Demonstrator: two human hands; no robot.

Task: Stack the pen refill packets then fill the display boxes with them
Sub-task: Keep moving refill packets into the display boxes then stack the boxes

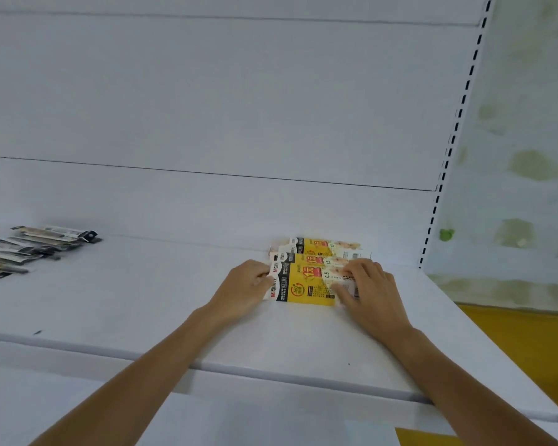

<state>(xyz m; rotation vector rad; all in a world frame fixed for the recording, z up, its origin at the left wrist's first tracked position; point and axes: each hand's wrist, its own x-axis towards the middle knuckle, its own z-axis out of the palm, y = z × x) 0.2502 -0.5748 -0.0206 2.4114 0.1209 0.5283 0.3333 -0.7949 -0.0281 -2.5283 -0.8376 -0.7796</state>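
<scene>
Several yellow, white and black pen refill packets [306, 278] lie overlapping in a loose row on the white shelf [142, 300], right of centre. My left hand [244, 286] holds the left end of the nearest packets, fingers curled round their edge. My right hand [366, 289] lies on the right end of the same packets, fingers spread and bent over them. A second, loose heap of grey and black packets [36, 247] lies at the far left of the shelf. No display box is in view.
A white back panel [239, 91] rises behind the shelf. A slotted upright rail [455, 136] runs down the right side. The shelf's front edge [271, 375] is near my forearms. Yellow floor [529, 349] shows at the lower right.
</scene>
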